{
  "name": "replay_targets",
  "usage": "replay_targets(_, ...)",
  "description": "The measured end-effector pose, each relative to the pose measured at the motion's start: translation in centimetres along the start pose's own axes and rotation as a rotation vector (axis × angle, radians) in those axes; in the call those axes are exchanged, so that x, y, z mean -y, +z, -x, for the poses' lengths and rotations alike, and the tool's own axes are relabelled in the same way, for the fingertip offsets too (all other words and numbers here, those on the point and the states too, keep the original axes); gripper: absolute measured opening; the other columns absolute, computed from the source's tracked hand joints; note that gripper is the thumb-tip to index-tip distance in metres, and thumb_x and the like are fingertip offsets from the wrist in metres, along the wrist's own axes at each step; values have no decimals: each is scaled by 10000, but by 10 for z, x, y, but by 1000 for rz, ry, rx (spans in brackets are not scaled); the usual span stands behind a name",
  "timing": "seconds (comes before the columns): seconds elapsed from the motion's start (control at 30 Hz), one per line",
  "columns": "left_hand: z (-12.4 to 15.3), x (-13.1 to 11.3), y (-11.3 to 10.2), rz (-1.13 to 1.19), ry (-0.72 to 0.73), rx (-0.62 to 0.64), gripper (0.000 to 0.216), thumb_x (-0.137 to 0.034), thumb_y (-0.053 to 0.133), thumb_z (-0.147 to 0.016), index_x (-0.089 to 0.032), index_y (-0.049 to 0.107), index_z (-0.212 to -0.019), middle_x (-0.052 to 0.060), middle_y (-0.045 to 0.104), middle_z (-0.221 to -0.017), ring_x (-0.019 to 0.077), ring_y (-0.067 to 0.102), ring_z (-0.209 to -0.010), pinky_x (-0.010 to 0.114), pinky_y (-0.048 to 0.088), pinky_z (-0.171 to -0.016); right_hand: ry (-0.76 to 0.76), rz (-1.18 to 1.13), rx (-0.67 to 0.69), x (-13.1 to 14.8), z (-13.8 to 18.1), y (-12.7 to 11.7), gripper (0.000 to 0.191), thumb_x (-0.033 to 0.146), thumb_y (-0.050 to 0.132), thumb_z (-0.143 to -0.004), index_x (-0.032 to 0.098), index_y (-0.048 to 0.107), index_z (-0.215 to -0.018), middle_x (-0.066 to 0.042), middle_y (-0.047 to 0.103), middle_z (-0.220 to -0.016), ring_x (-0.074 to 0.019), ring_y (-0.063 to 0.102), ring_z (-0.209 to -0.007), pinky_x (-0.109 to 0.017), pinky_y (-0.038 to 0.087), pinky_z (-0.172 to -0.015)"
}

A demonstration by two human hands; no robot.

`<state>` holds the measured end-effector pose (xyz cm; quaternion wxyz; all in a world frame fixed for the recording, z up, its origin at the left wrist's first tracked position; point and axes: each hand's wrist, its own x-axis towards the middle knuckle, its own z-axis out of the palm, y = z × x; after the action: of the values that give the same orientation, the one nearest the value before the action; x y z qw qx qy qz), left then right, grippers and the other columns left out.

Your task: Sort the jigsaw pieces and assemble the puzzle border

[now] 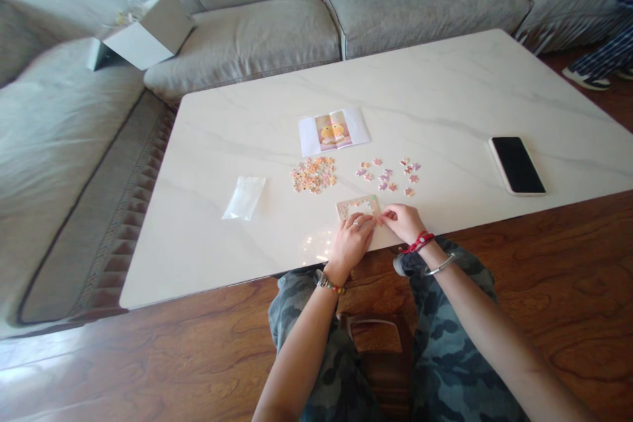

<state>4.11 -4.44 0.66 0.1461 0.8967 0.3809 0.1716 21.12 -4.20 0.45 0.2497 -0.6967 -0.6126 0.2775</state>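
Note:
A small jigsaw puzzle frame [342,210] lies near the table's front edge, with pale pieces along its border and a white middle. My left hand [352,241] rests on its lower part, fingers stretched out over it. At the frame's right lower corner, my right hand [401,221] has thumb and forefinger pinched together; what is between them is too small to make out. Loose puzzle pieces [386,178] are spread just beyond my right hand. A denser pile of puzzle pieces [313,175] lies to the left, behind the frame.
A printed picture sheet [309,136] with two yellow figures lies behind the pile. A clear plastic bag [246,198] is at left, a phone [517,165] at right on the white table [445,99]. A grey sofa [267,26] holds a white box [153,30]. Another person's leg [606,53] shows at far right.

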Motion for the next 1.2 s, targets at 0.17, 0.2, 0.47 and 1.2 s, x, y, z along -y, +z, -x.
replay_targets(0.17,0,-1,2,-14,-14,2,270,-223,403,-873,-222,520,-1116,64,556,-1111,196,453,-1075,353,422,-845,30,-41,-11,0,-3,2,22,200,601,-642,192,593,-623,12,612,-569,-112,546,-534,-228,439,-560)
replay_targets(0.2,0,-2,2,-20,-17,2,267,-223,404,-873,-222,521,-1113,63,557,-1109,198,452,-1076,351,422,-842,40,-50,-2,0,-4,2,20,192,601,-633,191,587,-620,15,604,-562,-111,541,-531,-226,435,-555)
replay_targets(0.47,-1,-3,3,-44,-33,14,253,-201,417,-860,-223,518,-1091,53,555,-1104,195,457,-1059,346,417,-820,80,-257,41,-6,-8,-6,75,253,574,-641,178,570,-636,16,572,-580,-96,505,-489,-222,408,-498)
replay_targets(1.2,-39,-2,1,72,-4,-122,244,-169,411,-853,-197,496,-1080,62,571,-1055,191,499,-1012,368,436,-874,155,-397,-452,-52,-44,-61,256,419,594,-609,167,593,-653,-33,625,-638,-162,564,-612,-282,443,-588)
